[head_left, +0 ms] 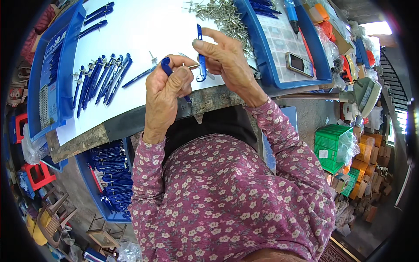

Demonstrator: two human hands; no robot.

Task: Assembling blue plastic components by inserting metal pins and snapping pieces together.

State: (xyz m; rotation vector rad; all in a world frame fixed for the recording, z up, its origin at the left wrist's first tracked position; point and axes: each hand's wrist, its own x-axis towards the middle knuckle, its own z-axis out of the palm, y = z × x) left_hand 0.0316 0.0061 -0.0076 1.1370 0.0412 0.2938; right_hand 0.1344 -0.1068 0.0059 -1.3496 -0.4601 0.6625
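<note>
My left hand (162, 94) is closed on a blue plastic piece with a curved, hooked end (166, 67); a thin metal tip shows past the fingers. Close beside it, my right hand (231, 61) pinches a narrow flat blue strip (202, 67) upright between thumb and fingers. The strip's lower end meets, or nearly meets, the metal tip; I cannot tell which. On the white tabletop (144, 26), left of my hands, lies a row of blue pieces (104, 78) with metal parts at their heads. One more blue piece (139, 77) lies just beside my left hand.
A heap of small metal pins (218, 17) lies at the far side. Blue trays stand left (65, 91) and right (266, 65); the right one holds a phone (300, 64) and a blue screwdriver-like tool (291, 15). Below the table edge is a crate of blue pieces (111, 174).
</note>
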